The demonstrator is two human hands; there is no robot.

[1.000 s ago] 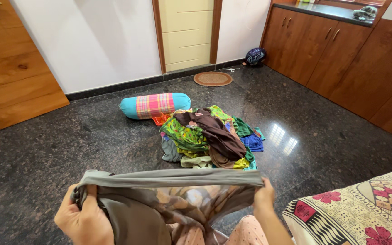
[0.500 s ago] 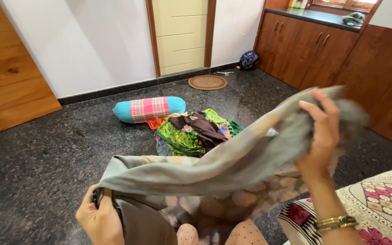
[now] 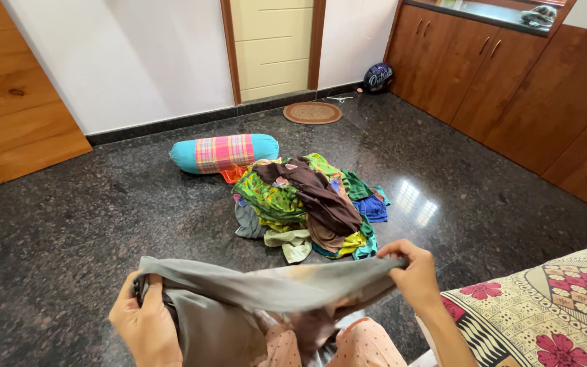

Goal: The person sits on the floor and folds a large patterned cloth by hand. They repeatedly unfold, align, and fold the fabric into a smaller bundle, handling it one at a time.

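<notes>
Nearest, at six o'clock, a grey cloth (image 3: 266, 289) hangs stretched between two hands above the person's knees in dotted pink fabric (image 3: 365, 343). The left hand (image 3: 145, 325), at seven o'clock, has its fingers clenched around a bunched corner; the right hand (image 3: 412, 272), at five o'clock, pinches the opposite edge between thumb and fingers. The cloth sags in the middle and folds readily, so it looks soft, light and limp, unlikely to slip; it seems best held by its corners or along the top hem, pulled taut. At four o'clock lies a patterned mattress (image 3: 552, 306) with red flowers. Farther out, toward twelve o'clock, a heap of mixed clothes (image 3: 307, 204) sits on the dark stone floor (image 3: 69, 217), with a striped bolster pillow (image 3: 224, 152) just beyond it, then a small round mat (image 3: 312, 112) before the cream door (image 3: 273, 44). Wooden cabinets (image 3: 497, 75) run along at two o'clock.
</notes>
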